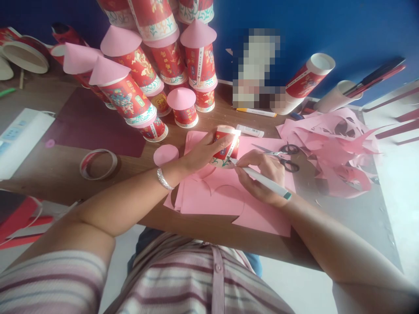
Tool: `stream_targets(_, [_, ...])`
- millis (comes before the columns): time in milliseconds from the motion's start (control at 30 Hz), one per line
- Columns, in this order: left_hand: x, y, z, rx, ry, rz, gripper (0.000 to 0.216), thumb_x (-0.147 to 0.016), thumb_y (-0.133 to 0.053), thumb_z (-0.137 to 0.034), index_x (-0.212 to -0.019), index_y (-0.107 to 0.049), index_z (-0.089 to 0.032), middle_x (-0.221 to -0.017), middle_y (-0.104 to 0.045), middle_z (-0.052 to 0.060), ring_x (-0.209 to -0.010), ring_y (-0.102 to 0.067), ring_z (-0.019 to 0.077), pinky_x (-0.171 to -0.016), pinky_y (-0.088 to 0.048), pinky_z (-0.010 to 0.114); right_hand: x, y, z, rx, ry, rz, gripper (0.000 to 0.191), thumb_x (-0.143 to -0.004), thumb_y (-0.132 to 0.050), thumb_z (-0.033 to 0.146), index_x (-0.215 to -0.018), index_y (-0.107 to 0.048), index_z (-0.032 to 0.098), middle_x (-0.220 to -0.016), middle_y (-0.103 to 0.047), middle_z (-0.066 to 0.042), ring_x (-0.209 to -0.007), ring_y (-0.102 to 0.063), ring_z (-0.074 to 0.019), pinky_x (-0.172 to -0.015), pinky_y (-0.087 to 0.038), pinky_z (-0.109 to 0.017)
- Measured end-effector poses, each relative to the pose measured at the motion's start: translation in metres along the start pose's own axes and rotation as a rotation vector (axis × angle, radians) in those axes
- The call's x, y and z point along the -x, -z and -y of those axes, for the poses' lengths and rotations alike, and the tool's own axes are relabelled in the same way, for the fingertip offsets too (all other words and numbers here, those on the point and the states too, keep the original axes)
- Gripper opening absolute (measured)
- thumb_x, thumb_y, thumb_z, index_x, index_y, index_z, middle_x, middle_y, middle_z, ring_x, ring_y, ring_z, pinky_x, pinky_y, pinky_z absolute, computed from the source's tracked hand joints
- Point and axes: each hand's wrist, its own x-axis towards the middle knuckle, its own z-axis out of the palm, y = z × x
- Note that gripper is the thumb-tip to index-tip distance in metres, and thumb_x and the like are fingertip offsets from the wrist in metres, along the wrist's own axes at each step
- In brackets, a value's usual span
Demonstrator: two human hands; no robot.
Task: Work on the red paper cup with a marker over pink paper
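Note:
My left hand is wrapped round a small red paper cup that stands upside down on a stack of pink paper sheets. My right hand grips a white pen with a green end. The pen's tip touches the paper at the cup's rim. Curved cut-outs show in the pink sheets just in front of the cup. A cut pink paper disc lies left of the sheets.
Stacked red cups with pink cone tops stand at the back. Scissors and a glue stick lie near the sheets. Pink scraps pile up on the right. A cut cup ring and a white power strip lie left.

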Motion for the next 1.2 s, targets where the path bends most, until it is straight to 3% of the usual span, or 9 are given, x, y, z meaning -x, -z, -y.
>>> stream_targets(200, [-0.002,0.000,0.002,0.046,-0.001,0.050,0.058,-0.098,-0.090,-0.069,-0.124,-0.068,-0.023,-0.101,-0.081,0.005,-0.088,-0.080,0.0207,-0.076,-0.065,0.031,-0.001,0.001,0.000,0.041,-0.024,-0.011,0.015,-0.106,-0.071,0.013,-0.105,-0.069,0.028,-0.087,-0.083,0.000,-0.068,-0.078,-0.0174,-0.061,-0.063,-0.030])
stream_targets(433, [0.002,-0.001,-0.002,0.143,0.036,0.080,0.071,-0.090,-0.096,-0.070,-0.130,-0.062,-0.022,-0.101,-0.081,0.004,-0.091,-0.084,0.0232,-0.080,-0.069,0.034,0.002,0.005,0.001,0.066,-0.082,-0.023,0.012,-0.105,-0.072,0.017,-0.106,-0.068,0.029,-0.088,-0.084,0.000,-0.069,-0.080,-0.0194,-0.062,-0.065,-0.032])
stream_targets(767, [0.000,0.006,0.004,0.141,-0.029,0.050,0.067,-0.095,-0.089,-0.060,-0.143,-0.067,-0.020,-0.118,-0.085,0.010,-0.105,-0.085,0.0268,-0.080,-0.067,0.034,0.002,0.010,0.004,-0.013,-0.051,0.032,0.029,-0.102,-0.074,0.007,-0.114,-0.067,0.033,-0.091,-0.083,-0.001,-0.074,-0.082,-0.0233,-0.065,-0.071,-0.038])
stream_targets(967, [0.001,0.002,0.000,0.134,-0.040,0.055,0.055,-0.098,-0.086,-0.052,-0.139,-0.067,-0.020,-0.100,-0.082,0.004,-0.092,-0.084,0.0240,-0.080,-0.066,0.036,-0.001,0.007,0.007,0.022,0.004,0.023,0.021,-0.104,-0.072,0.009,-0.107,-0.067,0.030,-0.087,-0.081,-0.001,-0.070,-0.081,-0.0214,-0.061,-0.069,-0.036])
stream_targets(1200, [0.004,0.000,-0.007,0.103,-0.021,0.058,0.054,-0.098,-0.087,-0.051,-0.138,-0.068,-0.020,-0.099,-0.082,0.004,-0.096,-0.083,0.0241,-0.084,-0.066,0.036,-0.003,0.005,0.005,0.033,0.026,0.004,0.018,-0.105,-0.071,0.010,-0.105,-0.066,0.027,-0.085,-0.081,0.001,-0.068,-0.080,-0.0183,-0.061,-0.067,-0.031])
